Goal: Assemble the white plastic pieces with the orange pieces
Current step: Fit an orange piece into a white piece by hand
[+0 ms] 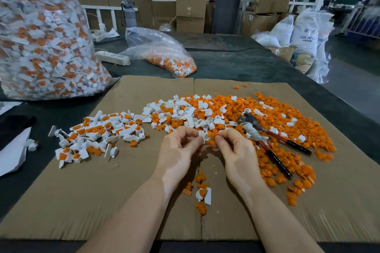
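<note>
My left hand [181, 148] and my right hand [232, 150] meet over the middle of the cardboard sheet [102, 201]. Between their fingertips sits a white plastic piece [203, 136], pinched by the left hand. The right hand's fingers curl round an orange piece [211, 142] pressed against it. Behind the hands lies a heap of loose white pieces [181, 113], and a wide spread of orange pieces [287, 129] runs to the right. A pile of joined white-and-orange pieces [96, 135] lies to the left.
Red-handled pliers [267, 139] lie in the orange spread, right of my hands. A few pieces [202, 191] sit between my forearms. A big clear bag of joined pieces [45, 37] stands far left, a smaller bag of orange pieces [164, 57] and a power strip [113, 58] behind.
</note>
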